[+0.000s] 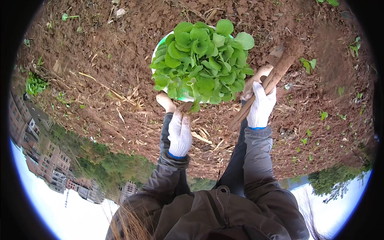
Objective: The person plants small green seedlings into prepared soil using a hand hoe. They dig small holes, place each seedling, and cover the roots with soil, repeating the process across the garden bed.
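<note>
My left hand [180, 132], in a white knit glove with soil-stained fingers, is closed on a leafy seedling [195, 107] at the near rim of a basin. My right hand [261, 105], gloved too, grips a wooden-handled digging tool [277, 69]. Its handle slants from near my leg up to the right, and its far end is caked with soil and blurred. Between and beyond my hands stands the white and green basin [159, 49], heaped with green broad-leaved seedlings [207, 60] that hide most of it.
Reddish-brown tilled soil [120, 45] surrounds me, strewn with dry straw [126, 97]. Small seedlings [307, 64] stand in the ground on the right. A leafy clump [36, 84] lies far left. My shoes [166, 102] are beside the basin. Buildings [48, 159] and trees [120, 165] appear at the rim.
</note>
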Demonstrator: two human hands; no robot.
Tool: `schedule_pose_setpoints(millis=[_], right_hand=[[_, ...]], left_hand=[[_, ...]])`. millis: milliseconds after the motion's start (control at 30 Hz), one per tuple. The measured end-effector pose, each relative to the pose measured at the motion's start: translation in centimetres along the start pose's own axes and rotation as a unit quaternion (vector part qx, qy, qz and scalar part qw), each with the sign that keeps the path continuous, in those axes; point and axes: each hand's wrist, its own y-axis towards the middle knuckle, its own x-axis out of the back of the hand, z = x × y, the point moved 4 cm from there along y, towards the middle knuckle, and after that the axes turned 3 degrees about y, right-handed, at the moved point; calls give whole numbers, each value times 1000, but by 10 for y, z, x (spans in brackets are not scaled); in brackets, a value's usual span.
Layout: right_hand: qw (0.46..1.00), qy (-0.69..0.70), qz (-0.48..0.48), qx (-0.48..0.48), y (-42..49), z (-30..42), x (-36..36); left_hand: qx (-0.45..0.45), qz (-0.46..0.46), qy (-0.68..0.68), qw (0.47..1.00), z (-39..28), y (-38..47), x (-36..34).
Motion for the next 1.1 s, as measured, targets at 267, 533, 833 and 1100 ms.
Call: schedule_pose_setpoints(millis=[267,533,833,1100], right_hand=[[1000,-25,6,-2,5,2,1],[1000,-9,14,-1,11,2,1],[1000,-6,1,-29,15,2,5],[1000,-9,12,-14,13,5,1]], left_hand=[[-101,44,228,967,-37,48,-63],[-29,-146,68,987,48,69,15],[-64,-69,467,879,141,96,-3],[183,141,137,963,198,137,-31]])
